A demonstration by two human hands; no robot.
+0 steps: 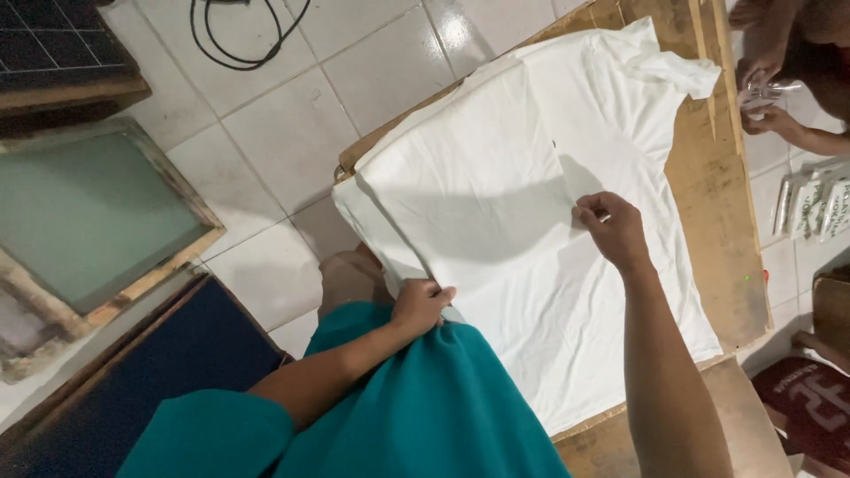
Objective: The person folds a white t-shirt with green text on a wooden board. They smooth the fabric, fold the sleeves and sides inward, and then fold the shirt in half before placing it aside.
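In the head view, a white garment lies spread across a wooden board that fills the centre and right of the frame. The left hand, low and just left of centre, pinches the near edge of the folded cloth, with fingers curled over the hem. The right hand, right of centre, grasps a fold of the same cloth between thumb and fingers and lifts a flap of it slightly off the layer beneath. The person's teal shirt fills the bottom centre. At the left a wood-framed screen lies on the white tiled floor, with a black cable at the top. In the upper right corner another person's hands hold a small shiny object.
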